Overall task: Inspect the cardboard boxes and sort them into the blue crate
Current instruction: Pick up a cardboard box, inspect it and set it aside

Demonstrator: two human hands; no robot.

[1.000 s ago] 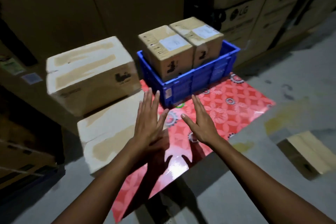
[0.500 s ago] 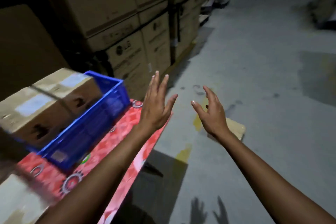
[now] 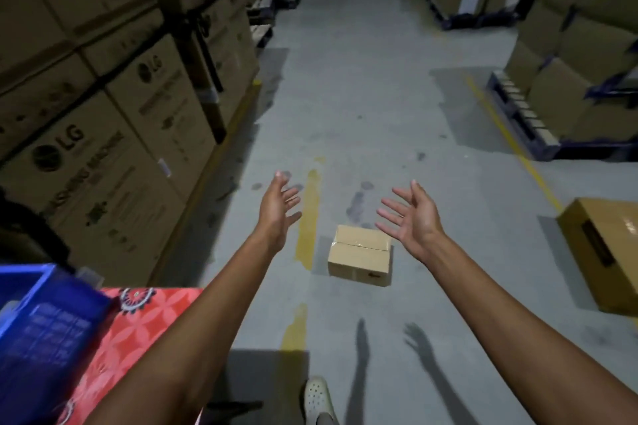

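A small taped cardboard box [image 3: 360, 255] lies on the grey floor ahead of me. My left hand [image 3: 278, 209] and my right hand [image 3: 412, 217] are held out in the air above it, one to each side, fingers spread and holding nothing. The blue crate [image 3: 45, 328] shows only as a corner at the lower left, on a red patterned surface [image 3: 138, 324]; its contents are out of view.
A larger cardboard box [image 3: 607, 252] lies on the floor at the right edge. Tall stacks of printed cartons [image 3: 103, 134] line the left side; palletised cartons [image 3: 569, 72] stand at the right. An aisle of floor runs between them. My shoe [image 3: 317, 398] is at the bottom.
The view has swung right, from the crate with two boxes to the aisle floor. Both hands have moved from above the red surface to over the small box, palms turned inward.
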